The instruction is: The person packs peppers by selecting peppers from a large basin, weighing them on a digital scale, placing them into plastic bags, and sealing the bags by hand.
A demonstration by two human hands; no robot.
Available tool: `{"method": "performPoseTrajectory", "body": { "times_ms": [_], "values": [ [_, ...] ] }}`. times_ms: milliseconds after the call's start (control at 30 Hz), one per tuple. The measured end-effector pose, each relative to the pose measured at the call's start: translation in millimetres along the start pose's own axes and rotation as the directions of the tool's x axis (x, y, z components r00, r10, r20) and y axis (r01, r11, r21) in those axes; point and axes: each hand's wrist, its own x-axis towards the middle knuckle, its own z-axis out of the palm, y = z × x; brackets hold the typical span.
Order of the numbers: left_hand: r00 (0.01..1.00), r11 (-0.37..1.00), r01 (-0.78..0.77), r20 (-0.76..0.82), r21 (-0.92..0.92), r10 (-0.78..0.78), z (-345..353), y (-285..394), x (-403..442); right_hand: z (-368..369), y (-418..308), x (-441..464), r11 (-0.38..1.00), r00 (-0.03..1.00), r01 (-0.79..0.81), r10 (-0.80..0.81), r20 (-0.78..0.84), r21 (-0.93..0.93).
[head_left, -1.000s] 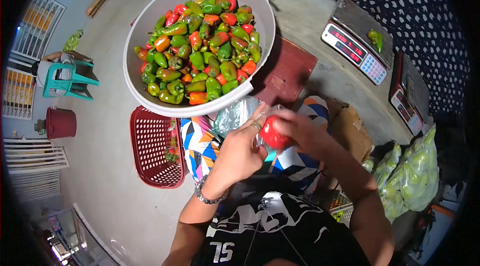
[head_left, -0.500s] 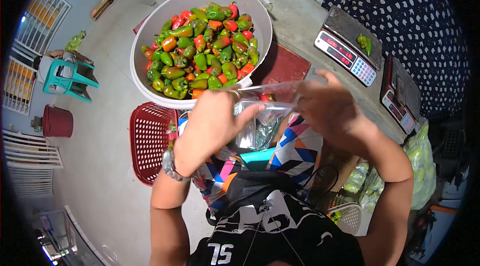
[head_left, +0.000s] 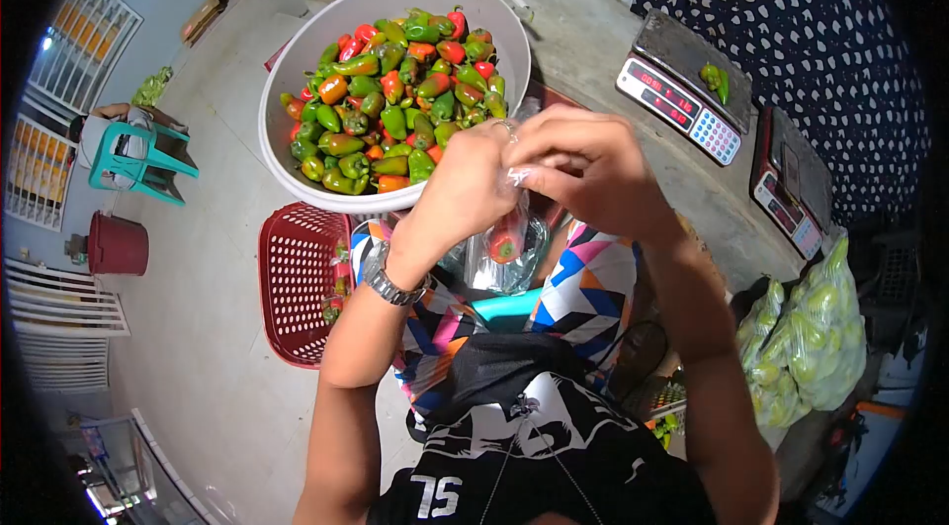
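Note:
My left hand (head_left: pixel 467 179) and my right hand (head_left: pixel 593 167) meet in front of me, fingers pinched together on the gathered mouth of a clear plastic bag (head_left: pixel 507 220). Inside the bag's lower part a red pepper (head_left: pixel 504 247) shows; the rest of its contents is hidden. Just beyond my hands, a large pale tub (head_left: pixel 499 26) holds a heap of green, red and orange peppers (head_left: pixel 393 115). Behind the held bag, on my lap, lies more clear plastic (head_left: pixel 537 253), with a teal object (head_left: pixel 502 310) nearer me.
On my left stands a red perforated basket (head_left: pixel 287 283) with some peppers. A digital scale (head_left: pixel 682 110) bearing green peppers (head_left: pixel 715 82) is at right, beside a second scale (head_left: pixel 786 199). Filled clear bags (head_left: pixel 816 347) sit lower right. A green chair (head_left: pixel 148 154) is far left.
The bag's mouth was stretched wide between my separated hands. My hands have come together, gathering the plastic, and the bag with the red pepper now hangs below them.

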Motion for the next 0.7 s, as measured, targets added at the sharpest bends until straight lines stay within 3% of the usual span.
{"method": "performPoseTrajectory", "body": {
  "times_ms": [67,100,133,167,233,267,300,333,367,400,433,500,567,600,700],
  "values": [
    [0.995,0.99,0.084,0.065,-0.113,-0.077,-13.9,11.4,0.4,9.3,10.6,-2.5,0.96,0.958,0.129,-0.056,-0.283,0.248],
    [0.988,0.977,0.132,0.103,-0.169,-0.116,-24.6,22.7,3.7,16.8,20.8,-9.4,0.934,0.962,0.098,-0.001,-0.272,0.343],
    [0.99,0.964,0.059,0.138,-0.259,-0.024,-31.6,27.7,7.3,24.4,31.0,-16.4,0.898,0.964,0.067,0.054,-0.261,0.434],
    [0.989,0.947,0.036,0.149,-0.32,0.013,-35.8,29.6,10.5,31.9,46.5,-25.2,0.869,0.985,-0.082,0.144,-0.091,0.488],
    [0.98,0.897,-0.005,0.177,-0.442,0.092,-41.3,32.2,14.6,50.9,82.2,-37.4,0.941,0.962,-0.232,0.185,0.199,0.246],
    [0.988,0.898,-0.022,0.13,-0.439,0.088,-42.9,33.2,16.7,67.6,102.1,-41.6,0.897,0.978,-0.209,0.185,0.098,0.39],
    [0.989,0.84,0.087,0.147,-0.536,-0.008,-39.9,21.7,7.6,86.7,121.3,-40.6,0.839,0.981,-0.166,0.192,0.003,0.518],
    [0.99,0.823,0.137,0.063,-0.552,-0.123,-38.8,13.3,2.3,97.0,124.8,-39.1,0.764,0.973,-0.11,0.213,-0.087,0.636],
    [0.97,0.801,0.186,-0.022,-0.569,-0.24,-38.0,7.4,-1.9,98.6,127.8,-41.9,0.825,0.957,-0.212,0.284,-0.06,0.524],
    [0.919,0.66,0.251,-0.039,-0.708,-0.392,-36.1,10.1,-10.2,98.8,125.0,-42.2,0.862,0.934,-0.31,0.355,-0.041,0.401],
    [0.896,0.619,0.344,0.049,-0.707,-0.442,-32.0,7.2,-25.2,98.3,118.4,-40.8,0.877,0.905,-0.4,0.424,-0.036,0.267],
    [0.821,0.521,0.517,0.223,-0.679,-0.525,-12.8,-14.7,-65.8,104.4,104.7,-36.6,0.902,0.928,-0.343,0.368,-0.051,0.263],
    [0.829,0.45,0.546,0.377,-0.707,-0.414,22.7,-32.9,-98.5,110.9,96.2,-33.5,0.922,0.943,-0.318,0.332,-0.03,0.219],
    [0.819,0.398,0.563,0.427,-0.724,-0.383,31.3,-28.8,-104.0,110.8,76.3,-25.6,0.964,0.967,-0.229,0.242,-0.086,0.139],
    [0.75,0.17,0.612,0.498,-0.773,-0.434,39.5,-24.9,-119.0,121.1,76.5,-26.5,0.986,0.976,-0.137,0.152,-0.157,0.1]
  ]
}}
